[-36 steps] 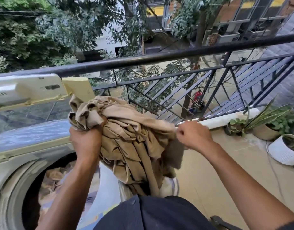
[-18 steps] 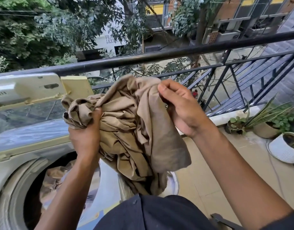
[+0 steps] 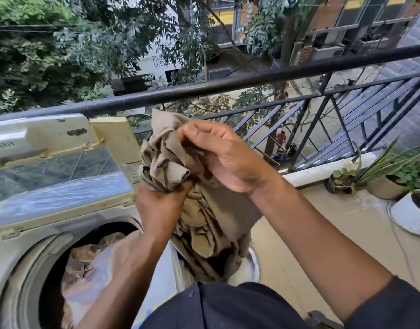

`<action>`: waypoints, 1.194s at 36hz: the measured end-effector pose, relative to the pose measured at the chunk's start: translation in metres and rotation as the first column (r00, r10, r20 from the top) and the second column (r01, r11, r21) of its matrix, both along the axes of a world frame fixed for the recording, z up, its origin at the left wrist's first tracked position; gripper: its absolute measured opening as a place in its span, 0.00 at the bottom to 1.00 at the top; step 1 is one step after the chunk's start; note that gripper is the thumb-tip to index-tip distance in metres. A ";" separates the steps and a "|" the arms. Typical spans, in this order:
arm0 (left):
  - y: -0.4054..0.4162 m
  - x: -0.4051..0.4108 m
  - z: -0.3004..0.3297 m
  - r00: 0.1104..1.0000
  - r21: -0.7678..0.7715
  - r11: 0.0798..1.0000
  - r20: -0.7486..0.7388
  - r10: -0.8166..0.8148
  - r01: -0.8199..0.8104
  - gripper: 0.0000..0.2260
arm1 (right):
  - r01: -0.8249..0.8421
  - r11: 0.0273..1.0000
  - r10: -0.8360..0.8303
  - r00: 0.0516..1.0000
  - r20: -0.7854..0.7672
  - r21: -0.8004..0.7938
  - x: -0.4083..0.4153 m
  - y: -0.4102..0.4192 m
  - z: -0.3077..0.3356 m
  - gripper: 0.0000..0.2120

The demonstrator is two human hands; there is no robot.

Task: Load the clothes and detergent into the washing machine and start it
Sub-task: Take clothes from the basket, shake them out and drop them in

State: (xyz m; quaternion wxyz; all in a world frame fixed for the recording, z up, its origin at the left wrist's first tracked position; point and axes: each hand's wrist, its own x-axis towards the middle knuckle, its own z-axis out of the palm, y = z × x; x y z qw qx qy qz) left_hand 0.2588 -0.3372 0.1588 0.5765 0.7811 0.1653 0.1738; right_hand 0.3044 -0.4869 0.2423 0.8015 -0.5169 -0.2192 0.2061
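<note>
Head view, clothes: a bunched tan garment [image 3: 204, 205] is held up just right of the washing machine [image 3: 38, 233], its tail hanging into a metal basin [image 3: 251, 264].
Left hand [image 3: 160, 205]: grip closed round the lower folds.
Right hand [image 3: 228, 157]: grip pinching the garment's top.
Drum [image 3: 85, 262]: lid [image 3: 50, 143] raised behind it; tan cloth already lies inside.
Detergent: not visible.
Step in hand: probably gathering the garment before dropping it in. Keep the loose tail bundled so it clears the drum rim, then release over the middle.
Surroundings: tiled balcony floor [image 3: 334, 233] right of the machine, black railing [image 3: 228, 86] behind it, potted plants [image 3: 394, 176] far right.
</note>
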 end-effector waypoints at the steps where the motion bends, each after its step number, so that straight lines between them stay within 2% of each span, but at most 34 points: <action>1: 0.000 0.000 -0.001 1.000 -0.031 0.999 0.006 0.024 -0.024 0.15 | -0.006 1.000 0.006 1.000 0.000 -0.003 0.001 -0.007 -0.001 0.12; 3: 0.002 0.001 -0.001 0.998 -0.101 0.994 0.020 0.052 -0.050 0.18 | 0.032 0.999 -0.031 0.999 0.009 -0.044 0.002 -0.022 -0.009 0.12; 5: 0.006 0.003 -0.001 0.996 -0.166 0.983 0.045 0.082 -0.074 0.20 | 0.187 0.969 -0.180 0.982 0.054 -0.160 0.006 -0.036 -0.024 0.10; 7: 0.013 0.006 0.001 0.991 -0.212 0.972 0.068 0.115 -0.098 0.18 | 0.428 0.832 -0.380 0.903 0.200 -0.353 0.010 -0.050 -0.051 0.10; 9: 0.019 0.008 0.008 0.984 -0.254 0.960 0.101 0.146 -0.117 0.18 | 0.541 0.608 -0.428 0.840 0.333 -0.581 0.012 -0.065 -0.088 0.19; 11: 0.025 0.012 0.015 0.974 -0.287 0.949 0.143 0.174 -0.128 0.15 | 0.443 0.407 -0.312 0.889 0.335 -0.799 0.011 -0.078 -0.124 0.26; 13: 0.028 0.014 0.027 0.962 -0.344 0.925 0.152 0.225 -0.162 0.13 | 0.205 0.261 -0.160 0.973 0.167 -0.943 0.003 -0.083 -0.146 0.32; 14: 0.030 0.016 0.031 0.956 -0.359 0.916 0.156 0.250 -0.180 0.14 | 0.114 0.214 -0.098 0.991 0.094 -0.970 -0.001 -0.082 -0.155 0.35; 16: 0.033 0.019 0.038 0.943 -0.367 0.912 0.195 0.270 -0.185 0.15 | 0.065 0.196 -0.036 0.998 0.059 -0.978 -0.009 -0.077 -0.170 0.35; 18: 0.036 0.020 0.041 0.945 -0.367 0.916 0.211 0.250 -0.160 0.11 | 0.108 0.203 -0.056 0.994 0.099 -0.973 -0.011 -0.075 -0.187 0.26; 20: 0.036 0.018 0.044 0.952 -0.345 0.929 0.214 0.220 -0.137 0.12 | 0.147 0.197 -0.107 0.986 0.128 -0.969 -0.009 -0.072 -0.188 0.16; 22: 0.036 0.016 0.044 0.949 -0.337 0.930 0.214 0.231 -0.151 0.11 | 0.169 0.217 -0.133 0.981 0.143 -0.961 -0.007 -0.067 -0.178 0.16; 25: 0.035 0.014 0.041 0.954 -0.326 0.933 0.198 0.225 -0.152 0.13 | 0.235 0.264 -0.161 0.967 0.197 -0.936 -0.006 -0.059 -0.159 0.27; 30: 0.033 0.011 0.034 0.963 -0.295 0.946 0.185 0.196 -0.136 0.18 | 0.217 0.231 -0.110 0.974 0.196 -0.949 -0.002 -0.055 -0.146 0.17; 32: 0.036 0.010 0.033 0.965 -0.300 0.943 0.171 0.201 -0.144 0.20 | 0.233 0.273 -0.150 0.969 0.197 -0.933 -0.004 -0.056 -0.135 0.10; 35: 0.036 0.007 0.032 0.964 -0.285 0.940 0.135 0.231 -0.185 0.15 | 0.312 0.463 -0.309 0.934 0.179 -0.829 -0.003 -0.066 -0.123 0.13; 38: 0.035 0.007 0.029 0.963 -0.284 0.936 0.111 0.247 -0.207 0.13 | 0.393 0.664 -0.416 0.901 0.122 -0.636 -0.008 -0.071 -0.093 0.10; 41: 0.032 0.010 0.027 0.967 -0.272 0.939 0.088 0.240 -0.208 0.19 | 0.403 0.843 -0.413 0.909 0.053 -0.356 -0.008 -0.068 -0.060 0.12; 43: 0.030 0.011 0.024 0.973 -0.271 0.943 0.069 0.221 -0.194 0.18 | 0.384 0.908 -0.389 0.921 0.005 -0.166 -0.007 -0.062 -0.045 0.13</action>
